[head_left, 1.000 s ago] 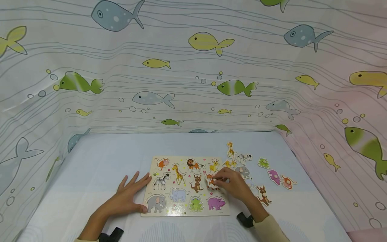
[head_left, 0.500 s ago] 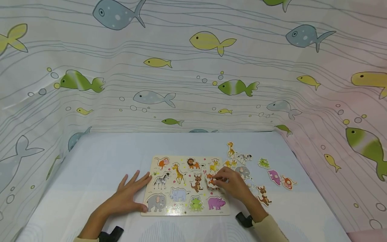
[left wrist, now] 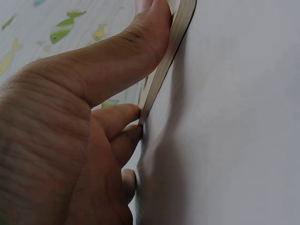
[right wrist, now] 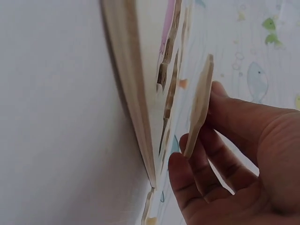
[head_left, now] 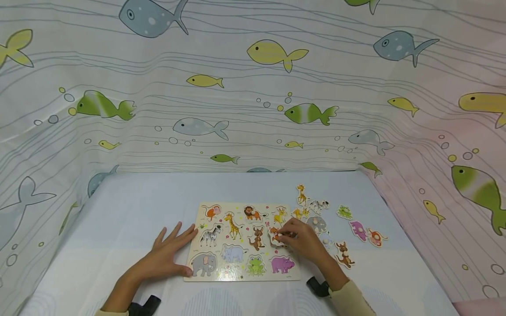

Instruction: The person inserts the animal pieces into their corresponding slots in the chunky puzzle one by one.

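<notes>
A wooden animal puzzle board [head_left: 229, 273] lies flat on the table in the head view. At its left edge rests my left hand [head_left: 164, 256], fingers spread and mostly straight, thumb at the lower left corner. In the left wrist view the thumb and fingertips touch the board's edge [left wrist: 176, 40]. Over the right part of the board my right hand [head_left: 304, 239] pinches an orange animal puzzle piece [head_left: 274, 237]. The right wrist view shows that piece [right wrist: 201, 103] edge-on between thumb and fingers, apart from the board [right wrist: 126, 75]. Its picture is partly hidden by the fingers.
Loose animal pieces lie right of the board: a giraffe [head_left: 301, 194], a zebra [head_left: 319, 206], an elephant [head_left: 317, 224], a frog [head_left: 345, 212], a hippo [head_left: 358, 231], a monkey [head_left: 377, 238] and a kangaroo [head_left: 345, 255]. A fish-patterned cloth [head_left: 245, 101] stands behind the table.
Almost nothing differs. Both hands stay in place and the right hand keeps its pinch on the orange animal puzzle piece; the head view shifts slightly.
</notes>
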Tool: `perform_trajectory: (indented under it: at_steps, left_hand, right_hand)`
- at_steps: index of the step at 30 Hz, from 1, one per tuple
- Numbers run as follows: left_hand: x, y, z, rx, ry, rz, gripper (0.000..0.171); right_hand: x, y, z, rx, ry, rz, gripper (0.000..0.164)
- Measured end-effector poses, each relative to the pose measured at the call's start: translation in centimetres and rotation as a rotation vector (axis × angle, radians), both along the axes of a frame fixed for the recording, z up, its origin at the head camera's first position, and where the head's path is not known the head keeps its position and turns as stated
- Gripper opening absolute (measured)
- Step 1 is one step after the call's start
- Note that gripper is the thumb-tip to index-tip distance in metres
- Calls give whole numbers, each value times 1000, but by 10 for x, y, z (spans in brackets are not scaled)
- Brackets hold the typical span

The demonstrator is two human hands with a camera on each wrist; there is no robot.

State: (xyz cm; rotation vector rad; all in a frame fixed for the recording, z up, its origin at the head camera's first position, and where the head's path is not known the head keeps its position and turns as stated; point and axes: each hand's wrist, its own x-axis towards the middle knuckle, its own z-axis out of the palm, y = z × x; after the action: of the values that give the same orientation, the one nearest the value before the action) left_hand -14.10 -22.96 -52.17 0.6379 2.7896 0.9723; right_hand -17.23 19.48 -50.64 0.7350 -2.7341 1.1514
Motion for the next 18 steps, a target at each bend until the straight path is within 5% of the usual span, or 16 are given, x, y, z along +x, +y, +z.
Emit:
perform_trajectory:
  at_steps: [18]
  left_hand:
    - [1, 0, 0, -7, -8, 7, 113]
  right_hand:
    - [-4, -1, -10, -8, -28, -9, 11]
